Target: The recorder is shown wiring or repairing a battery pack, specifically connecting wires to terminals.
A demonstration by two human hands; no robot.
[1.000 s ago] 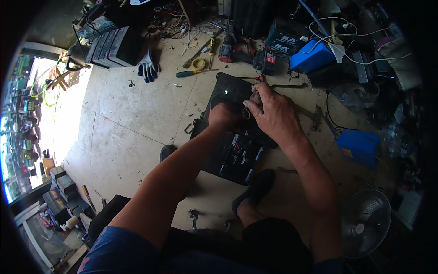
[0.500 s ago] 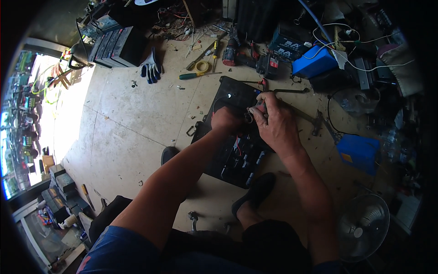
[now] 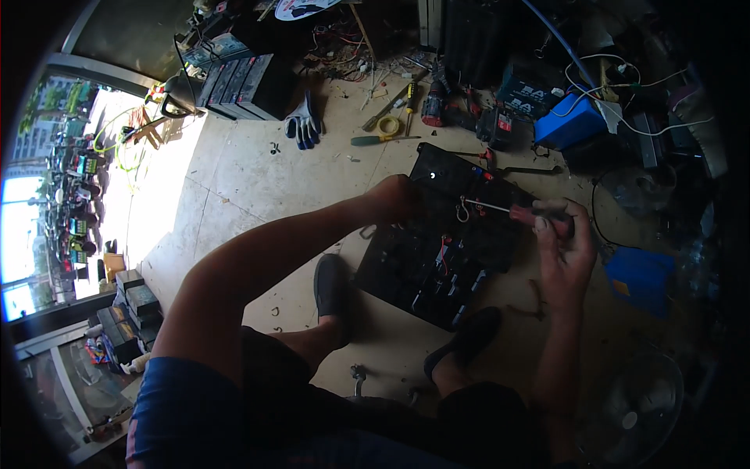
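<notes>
A screwdriver with a red handle [image 3: 522, 214] is gripped in my right hand [image 3: 566, 254], its thin metal shaft pointing left over a black case [image 3: 500, 187]. A small loop of wire or cord [image 3: 462, 211] shows by the shaft's tip. Whether the two touch, I cannot tell. At the case's left edge is my left hand [image 3: 393, 198], its fingers lost in shadow and against the dark case. The lower half of the case holds several dark parts with pale edges and a thin red wire [image 3: 444, 256].
Beyond the case lie a wrench [image 3: 531, 170], a green-handled screwdriver [image 3: 367, 141], a yellow tape roll [image 3: 388, 126] and a red-and-black drill [image 3: 432, 109]. A work glove [image 3: 303, 125] is at the far left. Blue packs [image 3: 570, 121] sit at the right, a fan [image 3: 630, 420] near right.
My right hand has moved right, away from my left, and the screwdriver's shaft now shows. My left hand has drawn back to the case's left edge. The view has shifted.
</notes>
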